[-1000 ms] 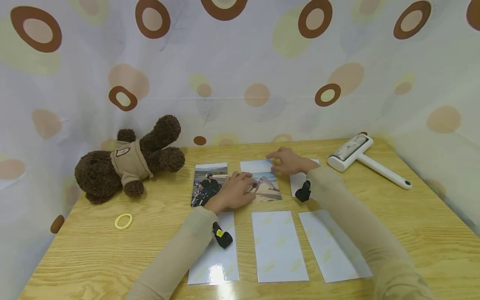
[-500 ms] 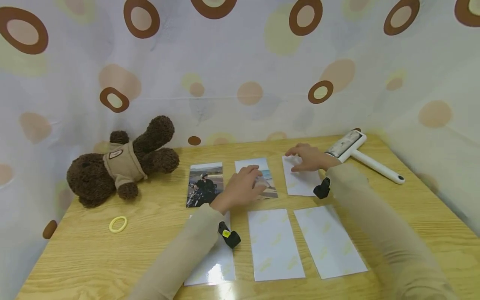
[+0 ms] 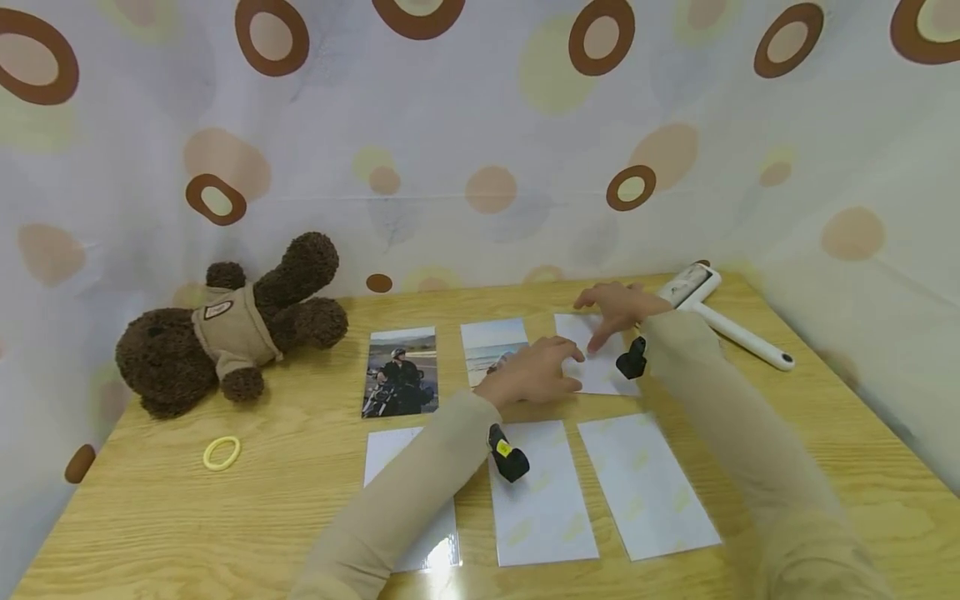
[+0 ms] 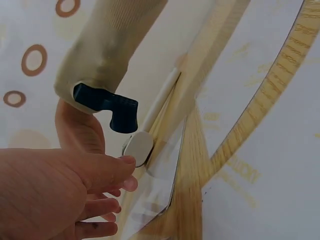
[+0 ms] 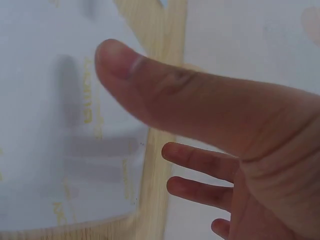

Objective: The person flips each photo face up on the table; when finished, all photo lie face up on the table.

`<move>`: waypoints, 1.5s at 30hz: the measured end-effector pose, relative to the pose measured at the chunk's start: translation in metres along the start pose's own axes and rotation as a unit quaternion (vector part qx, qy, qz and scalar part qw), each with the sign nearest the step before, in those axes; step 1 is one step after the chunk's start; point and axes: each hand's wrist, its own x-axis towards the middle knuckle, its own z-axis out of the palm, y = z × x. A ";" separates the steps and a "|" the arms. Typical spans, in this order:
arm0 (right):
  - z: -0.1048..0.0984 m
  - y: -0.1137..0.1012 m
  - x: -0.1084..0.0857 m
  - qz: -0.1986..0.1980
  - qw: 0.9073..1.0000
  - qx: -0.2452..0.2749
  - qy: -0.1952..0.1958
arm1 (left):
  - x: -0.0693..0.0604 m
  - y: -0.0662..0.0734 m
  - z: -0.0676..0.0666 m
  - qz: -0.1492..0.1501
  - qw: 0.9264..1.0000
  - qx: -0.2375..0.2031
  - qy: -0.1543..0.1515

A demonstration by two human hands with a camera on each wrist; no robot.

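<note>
A photo print [image 3: 609, 377] lies white back up at the back right, with faint yellow lettering visible in the right wrist view. Over its far side is my right hand [image 3: 617, 308], thumb and fingers spread, holding nothing. My left hand [image 3: 532, 372] hovers by its left edge, fingers loosely bent and gripping nothing; whether they touch the print I cannot tell. Left of it lies a face-up beach photo [image 3: 491, 336], partly hidden by my left hand. Farther left is a face-up photo of a motorcycle rider [image 3: 400, 377].
Three white-backed prints form the front row: left [image 3: 401, 467], middle [image 3: 540, 500] and right [image 3: 648, 487]. A brown teddy bear [image 3: 240, 325] lies at the back left, near a yellow ring [image 3: 222, 453]. At the back right rests a white lint roller [image 3: 738, 333].
My right hand has moved right, from the beach photo to the white-backed print. My left hand has followed rightward off the beach photo. The head view has shifted slightly.
</note>
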 end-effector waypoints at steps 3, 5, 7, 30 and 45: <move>0.002 0.002 0.004 0.019 1.000 -0.008 -0.018 | 0.004 0.003 0.006 -0.009 1.000 -0.001 0.013; 0.004 0.003 0.005 0.033 0.999 -0.017 -0.025 | 0.005 0.005 0.011 -0.014 1.000 0.006 0.024; 0.006 0.005 0.007 0.048 0.998 -0.022 -0.028 | 0.006 0.006 0.016 -0.017 0.999 0.022 0.030; 0.008 0.008 0.007 0.119 0.993 0.000 -0.027 | 0.011 0.008 0.024 -0.032 0.998 0.052 0.006; 0.006 0.019 0.001 0.033 0.988 0.130 0.071 | 0.016 0.008 0.020 -0.138 0.965 -0.083 0.205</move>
